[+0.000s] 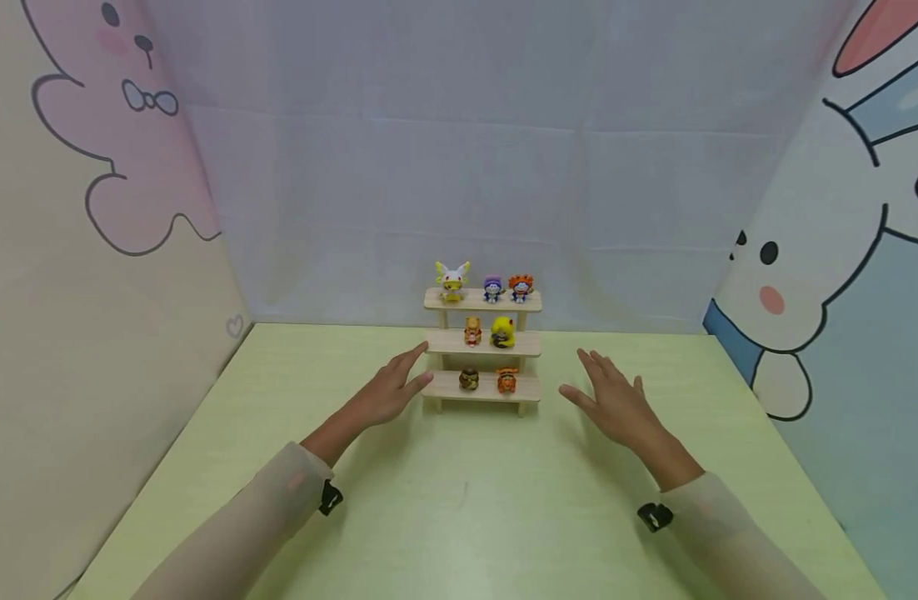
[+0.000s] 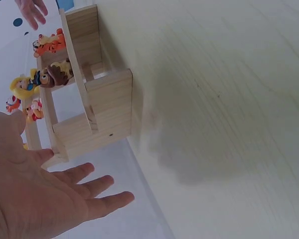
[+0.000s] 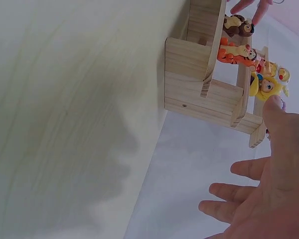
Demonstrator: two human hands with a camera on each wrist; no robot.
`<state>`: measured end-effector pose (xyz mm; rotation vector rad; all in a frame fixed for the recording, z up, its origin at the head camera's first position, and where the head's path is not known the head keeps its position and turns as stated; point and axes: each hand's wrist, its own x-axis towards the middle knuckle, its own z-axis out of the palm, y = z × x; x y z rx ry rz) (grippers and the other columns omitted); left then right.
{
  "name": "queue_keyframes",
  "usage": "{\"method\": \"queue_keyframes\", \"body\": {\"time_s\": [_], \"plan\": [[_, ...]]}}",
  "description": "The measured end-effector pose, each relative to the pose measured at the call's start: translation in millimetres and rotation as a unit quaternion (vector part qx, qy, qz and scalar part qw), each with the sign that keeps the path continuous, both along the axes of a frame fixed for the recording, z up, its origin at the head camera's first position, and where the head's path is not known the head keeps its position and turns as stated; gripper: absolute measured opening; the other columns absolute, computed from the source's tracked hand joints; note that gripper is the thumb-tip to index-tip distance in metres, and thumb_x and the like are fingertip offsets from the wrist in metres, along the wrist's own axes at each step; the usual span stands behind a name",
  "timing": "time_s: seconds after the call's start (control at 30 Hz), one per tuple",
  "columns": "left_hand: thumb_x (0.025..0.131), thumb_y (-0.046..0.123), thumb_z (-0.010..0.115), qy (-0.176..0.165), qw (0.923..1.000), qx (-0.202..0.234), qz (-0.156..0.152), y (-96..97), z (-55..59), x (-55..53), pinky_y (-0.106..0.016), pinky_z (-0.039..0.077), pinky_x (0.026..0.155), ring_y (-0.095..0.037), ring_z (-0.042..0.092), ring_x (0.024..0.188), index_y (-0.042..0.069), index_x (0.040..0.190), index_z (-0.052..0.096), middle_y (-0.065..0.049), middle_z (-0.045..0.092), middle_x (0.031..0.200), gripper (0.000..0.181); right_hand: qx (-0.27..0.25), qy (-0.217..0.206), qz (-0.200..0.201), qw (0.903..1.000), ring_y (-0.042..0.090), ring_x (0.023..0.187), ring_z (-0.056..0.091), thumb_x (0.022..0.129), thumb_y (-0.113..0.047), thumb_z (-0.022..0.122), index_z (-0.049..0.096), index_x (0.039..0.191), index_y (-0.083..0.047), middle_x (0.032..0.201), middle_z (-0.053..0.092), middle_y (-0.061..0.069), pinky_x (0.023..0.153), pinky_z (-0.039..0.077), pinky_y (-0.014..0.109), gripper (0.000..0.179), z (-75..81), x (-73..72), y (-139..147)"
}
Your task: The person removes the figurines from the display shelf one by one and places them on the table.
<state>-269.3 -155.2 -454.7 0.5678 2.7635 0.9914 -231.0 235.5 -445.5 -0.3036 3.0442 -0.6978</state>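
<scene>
A three-tier wooden display stand (image 1: 446,388) stands near the back of the table with several small figurines on it. Its top tier bears a white-and-yellow eared figurine (image 1: 452,283), a purple-hatted one (image 1: 492,289) and an orange-maned one (image 1: 521,288). On the middle tier are an orange bear figurine (image 1: 472,332) and a yellow-haired figurine (image 1: 502,332). A brown figurine (image 1: 469,379) and a tiger figurine (image 1: 507,380) occupy the bottom tier. My left hand (image 1: 387,393), fingers extended, is beside the stand's left side. To its right, my right hand (image 1: 616,404) spreads its fingers, holding nothing.
The pale yellow table (image 1: 459,517) stretches from the stand toward me. Behind it hangs a whitish cloth backdrop (image 1: 399,183). Side walls carry a pink cartoon animal (image 1: 137,150) at left and a white cartoon rabbit (image 1: 811,250) at right. Black straps show at both sleeves.
</scene>
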Motion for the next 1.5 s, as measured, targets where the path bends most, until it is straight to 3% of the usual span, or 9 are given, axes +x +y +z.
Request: {"method": "queue_keyframes", "body": {"time_s": [0.3,0.53,0.8,1.03,1.3,1.5], "plan": [[0.114,0.032,0.043,-0.002,0.9971,0.075,0.013,9.7,1.7,-5.6,-0.064,0.047,0.104,-0.045,0.052,0.127,0.008,0.162,0.028,-0.028,0.046,0.146,0.056,-0.014,0.003,0.011,0.9998,0.050,0.151,0.023,0.105,-0.062,0.046,0.020,0.164,-0.006,0.167,0.020,0.027,0.111,0.007,0.086,0.085,1.8,-1.0,-5.9],[0.111,0.036,0.049,-0.031,0.9868,0.147,0.061,17.2,-4.8,-8.9,-0.048,0.057,0.092,-0.032,0.064,0.112,0.010,0.155,0.040,-0.019,0.057,0.134,0.051,-0.017,-0.005,0.013,0.9998,0.051,0.151,0.023,0.105,-0.062,0.046,0.020,0.164,-0.006,0.166,0.021,0.027,0.113,0.008,0.084,0.086,-1.9,1.5,-9.2],[0.109,0.023,0.057,-0.077,0.9542,0.264,0.117,25.4,-7.5,-17.0,-0.042,0.062,0.087,-0.029,0.071,0.101,0.010,0.146,0.046,-0.020,0.056,0.125,0.041,-0.024,-0.001,0.018,0.9996,0.052,0.148,0.028,0.106,-0.059,0.046,0.020,0.164,-0.004,0.165,0.022,0.029,0.114,0.012,0.083,0.084,-1.7,-1.7,-12.1],[0.107,0.015,0.060,-0.132,0.9145,0.358,0.134,32.6,-13.4,-26.8,-0.035,0.065,0.078,-0.026,0.072,0.089,0.008,0.142,0.042,-0.019,0.054,0.117,0.041,-0.031,-0.002,0.014,0.9994,0.053,0.148,0.029,0.107,-0.058,0.047,0.020,0.163,-0.003,0.164,0.022,0.030,0.114,0.014,0.082,0.083,-1.0,-6.7,-15.9],[0.108,0.014,0.058,-0.152,0.8912,0.403,0.142,36.8,-16.9,-32.3,-0.030,0.065,0.075,-0.020,0.070,0.081,0.004,0.143,0.039,-0.017,0.058,0.109,0.042,-0.041,0.002,0.016,0.9990,0.053,0.147,0.029,0.107,-0.054,0.049,0.018,0.164,-0.004,0.164,0.023,0.030,0.116,0.018,0.079,0.082,-1.8,-14.1,-21.1],[0.108,0.014,0.057,-0.164,0.8773,0.427,0.146,39.2,-10.8,-31.0,-0.036,0.065,0.077,-0.024,0.072,0.080,0.007,0.140,0.037,-0.022,0.058,0.108,0.037,-0.060,0.013,0.027,0.9978,0.054,0.144,0.034,0.106,-0.058,0.047,0.018,0.164,-0.005,0.164,0.023,0.029,0.116,0.032,0.072,0.084,0.5,-21.8,-25.9]]}}
